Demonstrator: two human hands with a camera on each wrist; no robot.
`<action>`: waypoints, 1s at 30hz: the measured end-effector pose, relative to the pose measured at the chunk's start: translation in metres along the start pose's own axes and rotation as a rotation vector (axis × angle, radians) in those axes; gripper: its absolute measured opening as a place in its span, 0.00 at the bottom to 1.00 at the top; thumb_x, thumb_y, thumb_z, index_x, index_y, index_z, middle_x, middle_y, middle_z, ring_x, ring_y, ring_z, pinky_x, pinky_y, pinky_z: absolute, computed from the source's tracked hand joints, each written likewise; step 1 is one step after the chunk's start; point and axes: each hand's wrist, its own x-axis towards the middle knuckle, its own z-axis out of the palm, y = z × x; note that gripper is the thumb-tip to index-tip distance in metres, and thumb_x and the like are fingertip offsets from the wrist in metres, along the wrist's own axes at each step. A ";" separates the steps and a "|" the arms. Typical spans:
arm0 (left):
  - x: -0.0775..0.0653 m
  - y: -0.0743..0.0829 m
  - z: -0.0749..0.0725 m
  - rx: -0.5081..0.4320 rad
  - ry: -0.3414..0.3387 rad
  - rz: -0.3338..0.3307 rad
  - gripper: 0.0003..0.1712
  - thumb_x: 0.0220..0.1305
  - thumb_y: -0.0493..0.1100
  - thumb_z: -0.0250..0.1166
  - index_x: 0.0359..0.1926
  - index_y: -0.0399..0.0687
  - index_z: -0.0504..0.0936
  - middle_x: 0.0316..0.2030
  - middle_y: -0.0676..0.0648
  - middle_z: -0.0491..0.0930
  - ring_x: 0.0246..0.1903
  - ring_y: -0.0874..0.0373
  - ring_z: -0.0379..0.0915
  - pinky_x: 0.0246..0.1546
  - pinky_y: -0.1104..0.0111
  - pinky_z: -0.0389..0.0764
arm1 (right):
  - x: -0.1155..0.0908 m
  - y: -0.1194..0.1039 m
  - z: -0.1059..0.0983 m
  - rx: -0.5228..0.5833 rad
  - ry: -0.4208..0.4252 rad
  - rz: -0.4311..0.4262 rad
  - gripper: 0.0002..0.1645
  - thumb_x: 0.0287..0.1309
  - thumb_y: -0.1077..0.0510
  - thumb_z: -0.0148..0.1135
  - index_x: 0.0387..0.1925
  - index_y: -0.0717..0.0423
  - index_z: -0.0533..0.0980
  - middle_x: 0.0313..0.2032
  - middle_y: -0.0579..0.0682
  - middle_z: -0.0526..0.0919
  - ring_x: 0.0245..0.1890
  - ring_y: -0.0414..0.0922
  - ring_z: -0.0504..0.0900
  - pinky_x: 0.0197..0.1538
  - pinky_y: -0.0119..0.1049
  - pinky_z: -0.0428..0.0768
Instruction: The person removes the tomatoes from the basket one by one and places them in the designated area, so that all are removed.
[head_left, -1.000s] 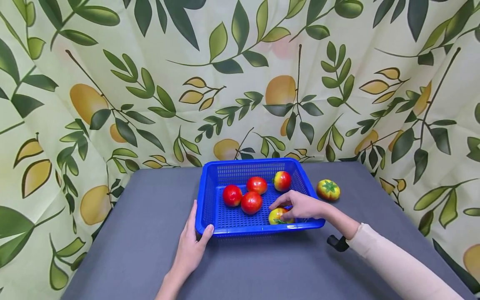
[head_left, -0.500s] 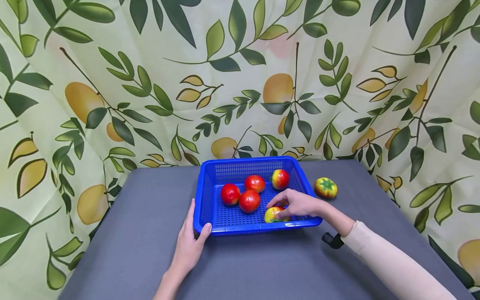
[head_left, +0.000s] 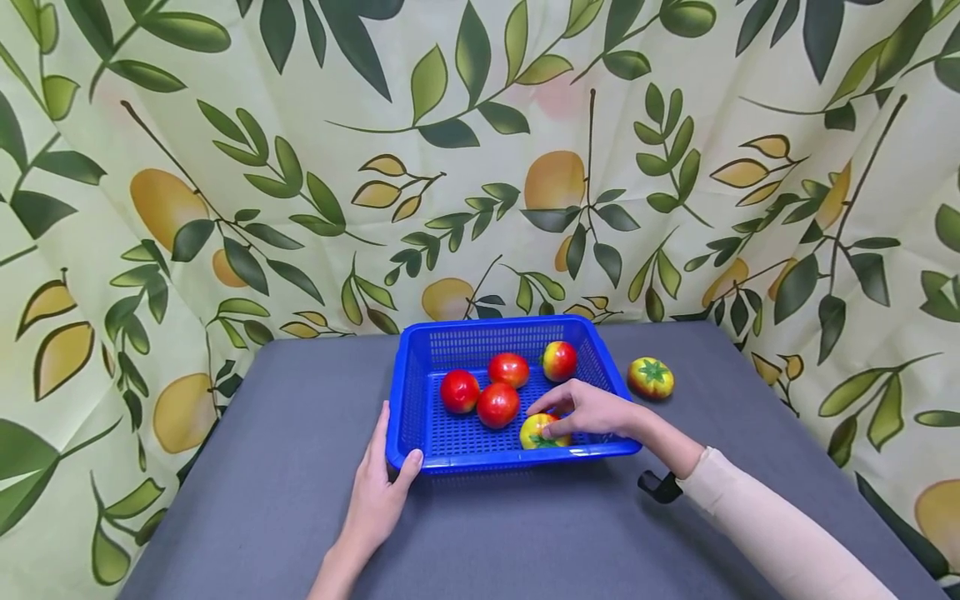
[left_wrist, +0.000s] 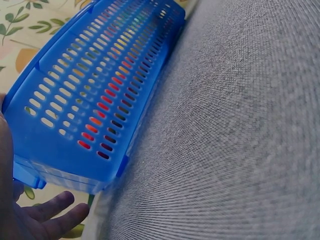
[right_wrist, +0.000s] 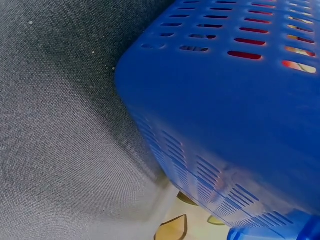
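A blue basket (head_left: 517, 459) sits on a grey bench (head_left: 300, 467), and both hands are at it. The left hand (head_left: 375, 492) rests against the basket's near left corner, its thumb on the rim and its other fingers reaching along the outside of the left wall; these fingers are straight, not clenched. In the left wrist view, two of its fingers spread freely past the basket's edge.

The right hand (head_left: 592, 410) reaches over the basket's right side and grasps a yellow-and-red tomato (head_left: 533, 432) between thumb and fingers. That tomato is inside the basket, close to the near wall and right of the middle, with green leaf tips on its near side; whether it touches the basket floor cannot be told.

Also inside the basket, left of the grasped tomato, three red tomatoes (head_left: 498, 406) lie in a close cluster. A red-and-yellow tomato (head_left: 561, 361) sits near the basket's far right corner, apart from the cluster. Outside the basket, just beyond its right wall, a tomato with a green star-shaped top (head_left: 651, 378) stands on the bench.

Right of the basket's near right corner, a black item (head_left: 660, 487), partly hidden, shows below the pale sleeve (head_left: 772, 517). Behind the basket hangs a cloth printed with leaves and orange fruit (head_left: 480, 167).
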 end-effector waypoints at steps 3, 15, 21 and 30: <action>0.000 0.000 0.000 0.002 0.000 0.004 0.47 0.69 0.51 0.62 0.78 0.69 0.42 0.76 0.53 0.47 0.71 0.47 0.51 0.63 0.46 0.60 | 0.001 0.000 0.000 0.021 -0.007 0.004 0.23 0.62 0.56 0.67 0.58 0.57 0.80 0.46 0.44 0.85 0.49 0.48 0.78 0.54 0.47 0.74; 0.000 -0.003 0.001 0.011 0.020 0.039 0.48 0.68 0.48 0.63 0.78 0.66 0.43 0.75 0.52 0.49 0.71 0.49 0.52 0.65 0.48 0.60 | 0.001 -0.001 0.001 -0.039 -0.049 0.014 0.26 0.62 0.53 0.66 0.61 0.52 0.78 0.49 0.44 0.81 0.50 0.48 0.76 0.52 0.48 0.73; 0.000 -0.002 0.001 0.005 0.018 0.042 0.48 0.68 0.48 0.63 0.79 0.65 0.43 0.76 0.51 0.49 0.71 0.48 0.52 0.65 0.47 0.59 | 0.001 0.001 -0.002 -0.040 -0.108 -0.064 0.34 0.55 0.60 0.70 0.64 0.52 0.74 0.56 0.42 0.78 0.57 0.46 0.73 0.60 0.49 0.71; 0.000 0.000 0.001 0.009 -0.003 0.000 0.48 0.69 0.51 0.62 0.79 0.65 0.42 0.76 0.49 0.47 0.71 0.44 0.51 0.63 0.45 0.60 | 0.001 0.002 -0.001 0.003 -0.121 -0.081 0.35 0.55 0.61 0.71 0.65 0.51 0.73 0.57 0.41 0.77 0.58 0.45 0.73 0.60 0.47 0.71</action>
